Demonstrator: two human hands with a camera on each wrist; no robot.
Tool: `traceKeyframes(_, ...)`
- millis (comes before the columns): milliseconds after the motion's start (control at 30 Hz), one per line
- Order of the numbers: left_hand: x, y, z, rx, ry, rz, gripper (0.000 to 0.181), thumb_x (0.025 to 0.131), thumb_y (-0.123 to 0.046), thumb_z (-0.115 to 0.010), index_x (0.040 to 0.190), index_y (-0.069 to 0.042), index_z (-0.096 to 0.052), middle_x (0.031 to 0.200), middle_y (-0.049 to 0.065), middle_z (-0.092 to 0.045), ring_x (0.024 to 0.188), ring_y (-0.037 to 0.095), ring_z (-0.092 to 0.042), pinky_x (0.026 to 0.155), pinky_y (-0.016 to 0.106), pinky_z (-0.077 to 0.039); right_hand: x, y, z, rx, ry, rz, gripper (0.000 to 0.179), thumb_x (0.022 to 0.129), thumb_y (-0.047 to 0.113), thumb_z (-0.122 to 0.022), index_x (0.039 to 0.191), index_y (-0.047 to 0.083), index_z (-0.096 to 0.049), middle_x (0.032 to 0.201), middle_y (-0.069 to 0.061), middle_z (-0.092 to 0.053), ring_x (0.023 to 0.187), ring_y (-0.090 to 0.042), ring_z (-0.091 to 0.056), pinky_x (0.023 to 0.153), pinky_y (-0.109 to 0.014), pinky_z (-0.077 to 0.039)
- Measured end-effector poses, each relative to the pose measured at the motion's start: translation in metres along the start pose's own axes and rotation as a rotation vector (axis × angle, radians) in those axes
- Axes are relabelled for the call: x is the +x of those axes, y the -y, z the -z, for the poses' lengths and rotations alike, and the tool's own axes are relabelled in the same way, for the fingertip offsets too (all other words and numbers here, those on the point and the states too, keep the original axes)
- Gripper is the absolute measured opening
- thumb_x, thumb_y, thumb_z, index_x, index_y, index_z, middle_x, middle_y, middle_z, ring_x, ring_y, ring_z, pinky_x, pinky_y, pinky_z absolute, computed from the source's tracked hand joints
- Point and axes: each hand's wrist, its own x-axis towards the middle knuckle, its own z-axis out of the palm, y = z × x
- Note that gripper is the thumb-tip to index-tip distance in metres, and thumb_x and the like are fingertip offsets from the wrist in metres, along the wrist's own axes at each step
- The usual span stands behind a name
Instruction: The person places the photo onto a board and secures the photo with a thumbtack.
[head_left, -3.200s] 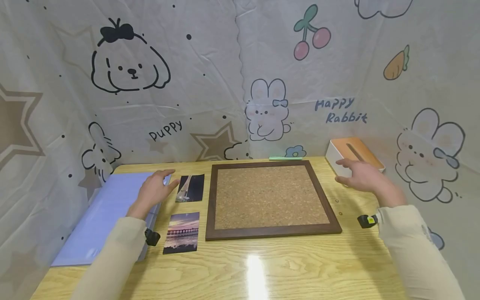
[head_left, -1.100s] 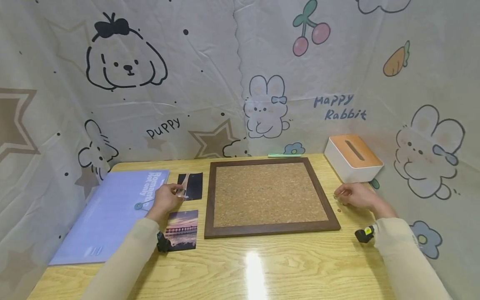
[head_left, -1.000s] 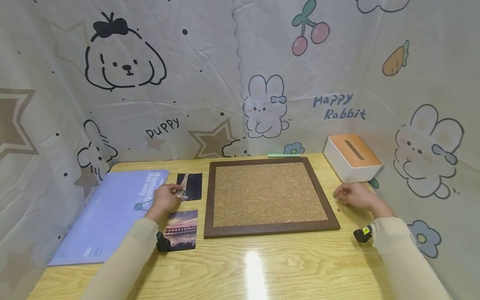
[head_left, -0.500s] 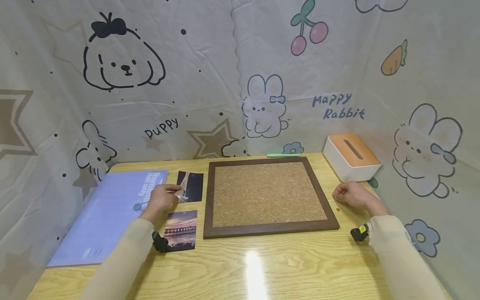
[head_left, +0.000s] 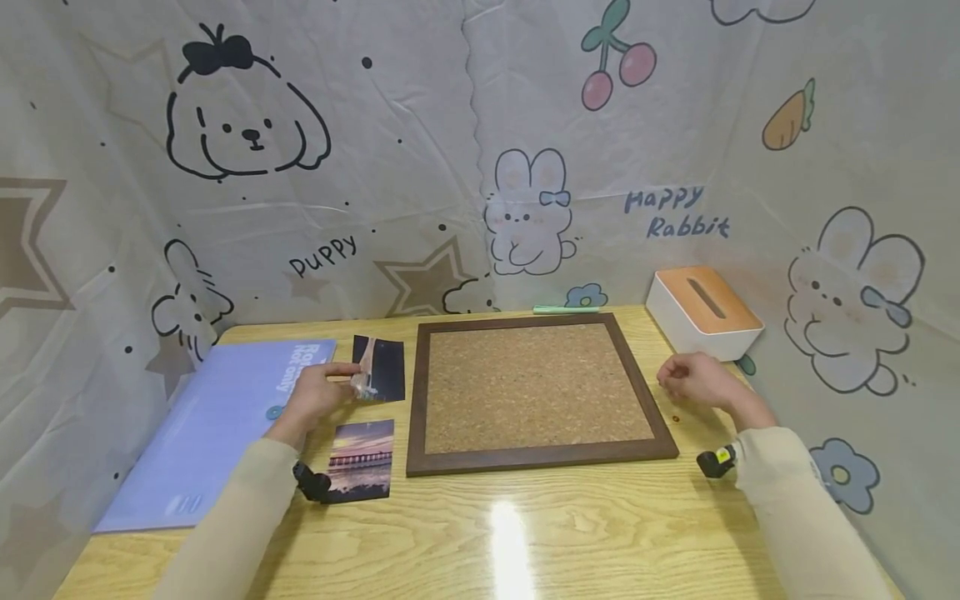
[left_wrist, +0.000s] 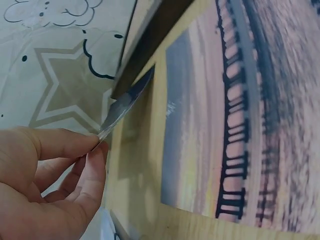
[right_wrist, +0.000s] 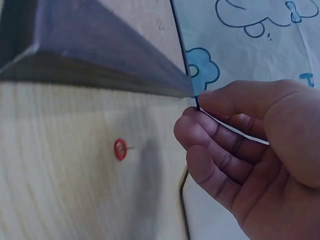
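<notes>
My left hand (head_left: pixel 318 392) pinches the left edge of a dark night photo (head_left: pixel 387 371) of a lit tower. In the left wrist view the photo (left_wrist: pixel 125 105) is tilted up, seen nearly edge-on, between thumb and fingertips. A sunset pier photo (head_left: pixel 362 460) lies flat just below it on the table. To the right of the framed cork board (head_left: pixel 540 392), my right hand (head_left: pixel 701 385) holds a small thumbtack (right_wrist: pixel 197 102) between thumb and forefinger; only a dark blue sliver of it shows. A red-rimmed thumbtack (right_wrist: pixel 120 149) lies on its side on the table nearby.
A pale blue folder (head_left: pixel 202 442) with a string button lies at the left. A white tissue box (head_left: pixel 705 312) with an orange lid stands at the back right. Behind the board lies a green pen-like stick (head_left: pixel 566 310), close to the printed curtain (head_left: pixel 420 167).
My left hand has come down to the night photo, gripped it and tilted it up. My right hand has left the tissue box, taken one thumbtack and risen slightly.
</notes>
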Motion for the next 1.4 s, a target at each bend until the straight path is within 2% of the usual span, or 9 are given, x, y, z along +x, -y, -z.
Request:
traceKeyframes(200, -0.006, -0.005, 0.004, -0.092, 0.005, -0.017, 0.048, 0.094, -0.006, -0.058, 0.142, -0.01, -0.057, 0.156, 0.024, -0.039, 0.132, 0.039, -0.045, 0.075, 0.035, -0.051, 0.002, 0.011, 0.002, -0.02, -0.039, 0.018, 0.012, 0.098, 0.007, -0.056, 0.1, 0.001, -0.067, 0.085, -0.012, -0.068, 0.073, -0.018, -0.061, 0.062, -0.028, -0.048)
traceKeyframes(300, -0.009, -0.007, 0.005, -0.122, 0.01, -0.016, 0.047, 0.095, -0.009, -0.061, 0.142, -0.012, -0.057, 0.157, 0.022, -0.038, 0.141, 0.04, -0.039, 0.092, 0.044, -0.052, 0.002, 0.019, 0.002, -0.017, -0.048, 0.024, 0.013, 0.099, 0.01, -0.057, 0.1, 0.002, -0.067, 0.092, -0.012, -0.069, 0.078, -0.022, -0.066, 0.064, -0.029, -0.051)
traceKeyframes(433, -0.013, -0.013, 0.005, -0.15, 0.04, -0.029, 0.047, 0.096, -0.014, -0.063, 0.143, -0.013, -0.057, 0.16, 0.02, -0.034, 0.148, 0.044, -0.028, 0.112, 0.059, -0.038, 0.003, 0.029, 0.002, 0.008, -0.068, 0.036, 0.012, 0.099, 0.009, -0.058, 0.1, 0.001, -0.066, 0.093, -0.012, -0.07, 0.082, -0.026, -0.069, 0.067, -0.035, -0.057)
traceKeyframes(533, -0.016, -0.019, 0.003, -0.184, 0.063, -0.045, 0.047, 0.096, -0.014, -0.065, 0.142, -0.012, -0.057, 0.159, 0.019, -0.037, 0.145, 0.043, -0.035, 0.115, 0.061, -0.034, 0.006, 0.036, 0.002, 0.032, -0.095, 0.04, 0.013, 0.098, 0.01, -0.059, 0.102, 0.0, -0.066, 0.091, -0.014, -0.071, 0.08, -0.025, -0.069, 0.067, -0.036, -0.058)
traceKeyframes(667, -0.02, -0.027, -0.002, -0.187, 0.078, -0.085, 0.046, 0.094, -0.012, -0.067, 0.139, -0.009, -0.06, 0.154, 0.018, -0.044, 0.139, 0.04, -0.045, 0.113, 0.058, -0.038, 0.008, 0.046, 0.002, 0.053, -0.122, 0.028, 0.015, 0.098, 0.014, -0.062, 0.104, 0.001, -0.067, 0.095, -0.017, -0.071, 0.081, -0.023, -0.069, 0.066, -0.033, -0.056)
traceKeyframes(800, -0.024, -0.034, -0.01, -0.174, 0.085, -0.129, 0.044, 0.092, -0.011, -0.069, 0.136, -0.008, -0.062, 0.151, 0.018, -0.049, 0.136, 0.038, -0.048, 0.112, 0.055, -0.04, 0.011, 0.056, 0.002, 0.072, -0.129, 0.02, 0.014, 0.098, 0.015, -0.062, 0.1, 0.003, -0.069, 0.097, -0.015, -0.071, 0.086, -0.027, -0.07, 0.069, -0.034, -0.055)
traceKeyframes(967, -0.031, -0.041, -0.026, -0.242, 0.114, -0.101, 0.043, 0.091, -0.008, -0.07, 0.134, -0.01, -0.065, 0.149, 0.017, -0.05, 0.136, 0.037, -0.048, 0.11, 0.053, -0.042, 0.014, 0.067, -0.001, 0.11, -0.116, 0.036, 0.015, 0.097, 0.015, -0.063, 0.101, 0.001, -0.067, 0.094, -0.015, -0.071, 0.087, -0.032, -0.07, 0.071, -0.031, -0.056)
traceKeyframes(1133, -0.035, -0.045, -0.044, -0.294, 0.164, -0.087, 0.042, 0.092, -0.005, -0.069, 0.134, -0.01, -0.064, 0.147, 0.019, -0.053, 0.133, 0.038, -0.052, 0.108, 0.055, -0.045, 0.019, 0.077, -0.005, 0.184, -0.092, 0.06, 0.019, 0.097, 0.016, -0.064, 0.107, -0.001, -0.063, 0.095, -0.02, -0.069, 0.083, -0.035, -0.069, 0.073, -0.039, -0.06)
traceKeyframes(1400, -0.037, -0.052, -0.065, -0.314, 0.204, -0.085, 0.04, 0.091, -0.005, -0.071, 0.13, -0.011, -0.067, 0.147, 0.018, -0.053, 0.139, 0.039, -0.046, 0.115, 0.058, -0.036, 0.028, 0.09, -0.011, 0.205, -0.104, 0.055, 0.017, 0.096, 0.022, -0.068, 0.1, 0.006, -0.069, 0.089, -0.016, -0.072, 0.08, -0.032, -0.071, 0.069, -0.035, -0.06)
